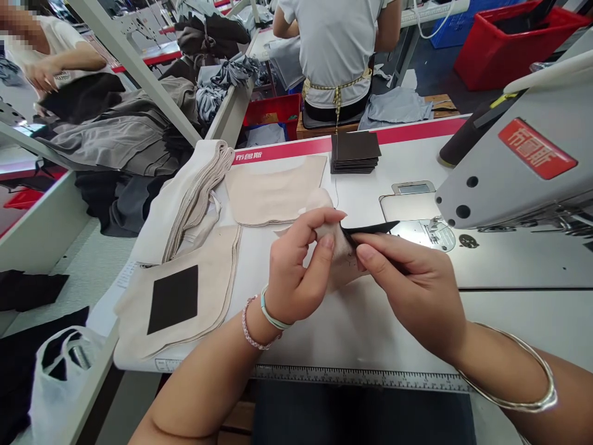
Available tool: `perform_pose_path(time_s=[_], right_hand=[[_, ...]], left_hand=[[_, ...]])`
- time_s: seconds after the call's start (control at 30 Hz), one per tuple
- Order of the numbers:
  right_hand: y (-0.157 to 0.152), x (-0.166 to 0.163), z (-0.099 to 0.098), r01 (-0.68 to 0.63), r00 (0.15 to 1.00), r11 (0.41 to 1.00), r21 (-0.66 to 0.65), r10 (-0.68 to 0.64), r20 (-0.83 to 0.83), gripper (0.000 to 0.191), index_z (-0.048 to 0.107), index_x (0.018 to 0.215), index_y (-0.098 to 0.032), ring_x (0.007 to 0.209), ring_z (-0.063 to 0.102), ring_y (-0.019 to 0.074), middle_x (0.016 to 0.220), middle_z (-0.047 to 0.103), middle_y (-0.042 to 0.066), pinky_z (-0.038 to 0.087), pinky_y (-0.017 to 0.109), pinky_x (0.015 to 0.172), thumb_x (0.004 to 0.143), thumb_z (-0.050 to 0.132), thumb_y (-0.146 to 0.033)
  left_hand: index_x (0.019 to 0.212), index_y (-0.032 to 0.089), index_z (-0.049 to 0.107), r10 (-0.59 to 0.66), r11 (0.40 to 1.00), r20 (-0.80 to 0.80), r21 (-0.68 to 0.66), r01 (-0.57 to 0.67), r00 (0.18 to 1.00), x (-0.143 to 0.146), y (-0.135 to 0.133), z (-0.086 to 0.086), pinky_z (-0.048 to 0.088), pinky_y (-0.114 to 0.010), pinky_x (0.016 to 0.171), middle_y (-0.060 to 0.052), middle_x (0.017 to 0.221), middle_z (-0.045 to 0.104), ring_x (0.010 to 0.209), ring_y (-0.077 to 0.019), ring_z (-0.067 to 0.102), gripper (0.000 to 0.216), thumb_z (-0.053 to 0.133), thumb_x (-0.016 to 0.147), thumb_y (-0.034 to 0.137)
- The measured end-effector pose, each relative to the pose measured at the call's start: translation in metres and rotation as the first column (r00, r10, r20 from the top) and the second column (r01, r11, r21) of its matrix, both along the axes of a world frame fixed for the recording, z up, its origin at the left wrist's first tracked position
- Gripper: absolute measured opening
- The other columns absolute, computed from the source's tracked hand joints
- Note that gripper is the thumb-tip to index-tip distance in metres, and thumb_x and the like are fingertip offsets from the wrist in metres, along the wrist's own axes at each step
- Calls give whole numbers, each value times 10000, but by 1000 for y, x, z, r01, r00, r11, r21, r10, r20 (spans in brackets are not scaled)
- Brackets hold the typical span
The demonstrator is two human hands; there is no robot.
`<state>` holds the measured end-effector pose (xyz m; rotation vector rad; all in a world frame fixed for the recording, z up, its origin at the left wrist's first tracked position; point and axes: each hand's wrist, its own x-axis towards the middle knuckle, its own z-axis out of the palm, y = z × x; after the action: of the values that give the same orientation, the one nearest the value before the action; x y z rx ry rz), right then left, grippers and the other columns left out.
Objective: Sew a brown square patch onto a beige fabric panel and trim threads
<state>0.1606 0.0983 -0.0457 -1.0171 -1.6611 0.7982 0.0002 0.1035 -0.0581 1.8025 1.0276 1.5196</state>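
Observation:
My left hand point(303, 266) pinches a cream fabric piece point(340, 262) above the white sewing table. Beside it, my right hand point(412, 287) grips a black fabric piece point(370, 228) between thumb and fingers, its edge against the cream fabric. Whether the two pieces are joined is hidden by my fingers. To the left lies a stack of cream panels point(213, 278) with a black square patch point(173, 299) on top. Another cream panel point(275, 193) lies flat behind my left hand. A pile of dark patches point(355, 152) sits near the far table edge.
The sewing machine head point(523, 148) stands at the right, over its metal needle plate point(428, 233). A folded cream bundle point(185, 198) lies at the left. A measuring tape point(361, 376) runs along the front edge. Two other people sit beyond the table, one with dark cloth in hand.

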Motion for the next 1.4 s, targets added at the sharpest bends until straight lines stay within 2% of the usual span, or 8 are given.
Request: perform_pose_path(time_s=[0.13,0.27,0.47,0.57,0.73,0.97,1.2,1.4], right_hand=[[0,0,-1,15,1000,1000,0,-15,-22,175,742,854,-271,633,649,143,700,706,-17,507,264,510,895,602,-174],[1,-1,-3,25,997,999,-46,-28,-72,158,744,914,-260,693,664,133,772,729,-10,538,255,571,901,599,-197],[3,-2,-4,181,981,982,-54,-185,-64,192,679,1011,-209,577,560,94,721,643,-20,467,228,480,829,682,-272],[4,-1,-3,235,972,971,44,-235,17,251,633,948,-221,572,515,82,807,627,-16,403,219,422,734,764,-211],[6,2,-5,199,959,953,227,-238,157,147,620,841,-235,646,587,124,776,670,-9,473,268,548,780,730,-160],[4,1,-5,117,976,972,201,-151,159,72,665,768,-211,553,547,100,637,639,-32,433,251,504,787,712,-160],[4,2,-2,112,981,985,130,-130,142,87,692,759,-203,568,573,88,664,679,-38,446,227,515,764,716,-120],[7,3,0,166,977,982,87,-176,122,93,691,730,-213,538,571,105,629,675,-39,437,243,488,741,723,-126]], left_hand=[[1177,200,593,-18,1000,21,-5,18,1000,1,-1,-1,505,-285,727,-11,785,583,743,-128,588,246,508,946,195],[1183,209,572,-16,999,13,-39,17,1000,2,-2,-4,428,-235,562,3,741,558,610,-91,493,239,509,953,213],[1138,258,432,-16,997,144,-69,26,989,3,-1,-7,317,-205,471,67,632,449,489,-60,372,220,532,948,213],[1097,257,421,-81,996,154,-33,87,985,4,-1,-5,328,-192,478,67,650,473,489,-53,397,196,521,947,181],[1058,245,432,-203,979,151,58,196,967,4,-1,-3,308,-174,467,87,618,421,466,-46,362,178,509,937,141],[1128,245,443,-59,984,114,-160,77,992,5,1,-5,339,-207,505,45,677,462,571,-86,411,230,565,933,246],[1065,227,469,-59,995,129,-73,69,990,8,3,-2,262,-192,454,71,635,348,516,-57,323,164,558,936,177],[1001,220,454,-43,998,123,-34,48,991,7,4,0,287,-162,442,70,660,400,517,-48,360,154,564,919,150]])
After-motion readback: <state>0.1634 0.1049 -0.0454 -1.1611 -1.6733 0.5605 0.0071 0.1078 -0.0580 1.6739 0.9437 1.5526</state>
